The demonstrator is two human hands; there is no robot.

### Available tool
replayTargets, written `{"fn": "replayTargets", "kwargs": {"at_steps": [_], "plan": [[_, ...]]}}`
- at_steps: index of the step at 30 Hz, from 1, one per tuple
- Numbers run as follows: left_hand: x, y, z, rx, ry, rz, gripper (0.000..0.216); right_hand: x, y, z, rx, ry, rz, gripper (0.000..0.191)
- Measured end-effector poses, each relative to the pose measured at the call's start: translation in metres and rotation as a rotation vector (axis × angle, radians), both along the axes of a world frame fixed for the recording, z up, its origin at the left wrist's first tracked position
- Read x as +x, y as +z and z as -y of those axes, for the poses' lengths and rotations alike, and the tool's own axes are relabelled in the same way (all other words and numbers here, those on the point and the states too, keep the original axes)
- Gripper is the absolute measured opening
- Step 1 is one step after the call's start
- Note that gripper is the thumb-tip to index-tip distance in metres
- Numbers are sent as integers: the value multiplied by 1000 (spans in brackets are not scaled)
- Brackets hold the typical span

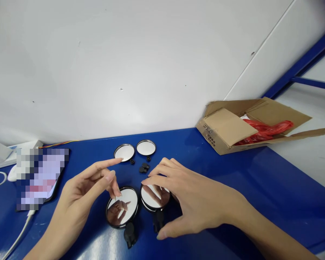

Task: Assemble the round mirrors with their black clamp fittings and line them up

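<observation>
Glass mirrors (121, 207) on our blue bench (178, 144)
Our left hand (78, 191) hangs open above one; our right hand (195, 195) curves over another, grip unclear.

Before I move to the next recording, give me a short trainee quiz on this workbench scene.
1. How many round mirrors lie on the blue table?
2. True or false: the left hand grips the black mount of a mirror.
3. What colour is the plastic inside the cardboard box?

Key: 1. Four. 2. False. 3. Red.
</observation>
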State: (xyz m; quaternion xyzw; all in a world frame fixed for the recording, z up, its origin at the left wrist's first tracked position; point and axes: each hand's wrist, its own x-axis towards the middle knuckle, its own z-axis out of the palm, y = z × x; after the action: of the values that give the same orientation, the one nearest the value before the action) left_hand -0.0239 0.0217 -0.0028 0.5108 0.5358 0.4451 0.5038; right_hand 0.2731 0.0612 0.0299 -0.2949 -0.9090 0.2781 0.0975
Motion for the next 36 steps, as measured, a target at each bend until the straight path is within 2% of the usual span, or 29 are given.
{"fn": "replayTargets", "kwargs": {"at_steps": [9,12,15,18,21,26,31,36], "plan": [[0,0,0,27,-15,-35,41,1,3,-2,-22,-19,-57,59],[-1,-2,0,23,-15,-45,42,1,0,-8,1,-106,-124,44],[-2,-3,-1,20,-20,-53,42,1,-12,-17,110,-240,-156,26],[-1,-2,-1,15,-15,-64,40,2,-28,-28,187,-310,-118,41],[-1,-2,0,32,-16,-68,37,4,-41,-36,179,-273,-73,55],[-1,-4,0,28,-15,-73,35,4,-50,-42,172,-203,-26,58],[-1,-6,-2,22,-19,-82,36,4,-52,-44,212,-280,-79,29],[-1,-5,-1,7,-14,-83,38,9,-53,-52,176,-412,-99,12]]}}
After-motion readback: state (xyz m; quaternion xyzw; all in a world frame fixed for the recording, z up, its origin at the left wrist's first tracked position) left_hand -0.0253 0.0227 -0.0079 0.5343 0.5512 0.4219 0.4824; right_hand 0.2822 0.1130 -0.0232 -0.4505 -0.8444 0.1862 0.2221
